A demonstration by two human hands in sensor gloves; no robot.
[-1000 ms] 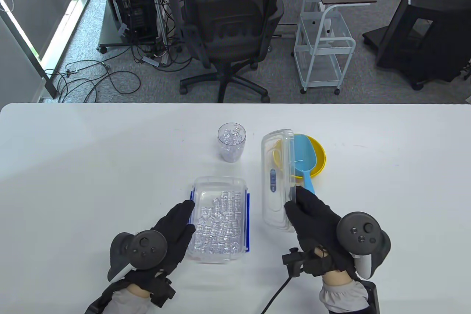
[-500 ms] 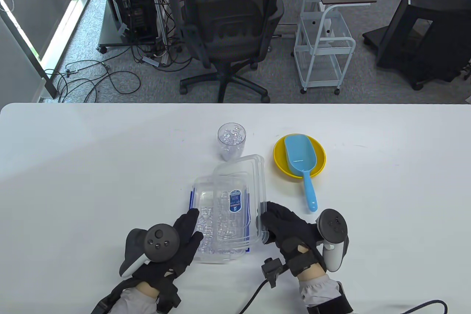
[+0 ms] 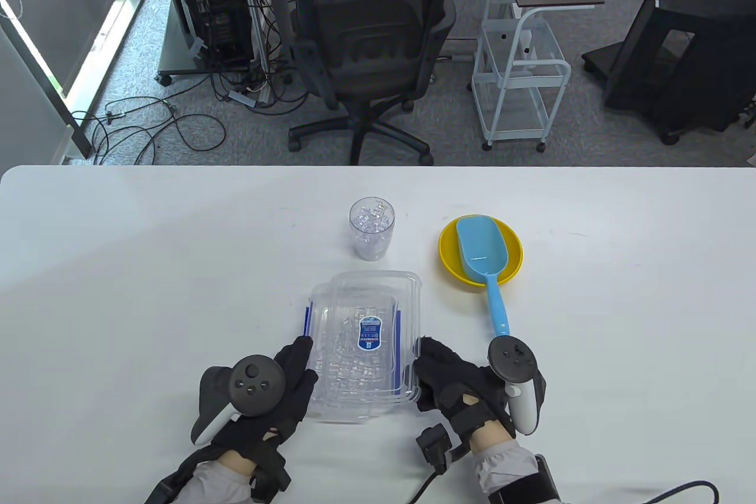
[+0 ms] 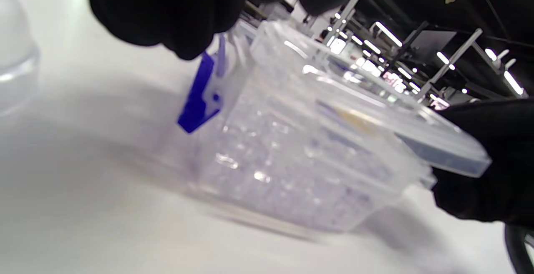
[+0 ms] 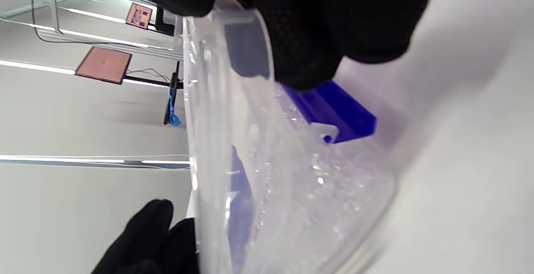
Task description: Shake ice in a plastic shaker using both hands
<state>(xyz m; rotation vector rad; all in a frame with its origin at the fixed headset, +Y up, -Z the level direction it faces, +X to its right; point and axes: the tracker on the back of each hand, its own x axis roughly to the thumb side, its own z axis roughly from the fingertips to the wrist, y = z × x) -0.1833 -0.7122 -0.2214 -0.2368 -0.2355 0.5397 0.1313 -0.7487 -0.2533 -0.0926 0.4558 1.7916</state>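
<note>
A clear plastic container with ice cubes and blue side latches sits on the white table near the front edge. Its clear lid, with a blue label, lies over it, shifted right and slightly tilted. My right hand grips the lid's near right edge; in the right wrist view my fingers pinch the lid above a blue latch. My left hand rests against the container's left side, fingers by the left latch.
A clear cup full of ice stands behind the container. A yellow bowl holding a light blue scoop sits to the right; the scoop handle reaches toward my right hand's tracker. The white table spreads wide on both sides.
My right hand has swung the lid from upright at the right, by the bowl, down and left over the container. My left hand has stayed at the container's left side.
</note>
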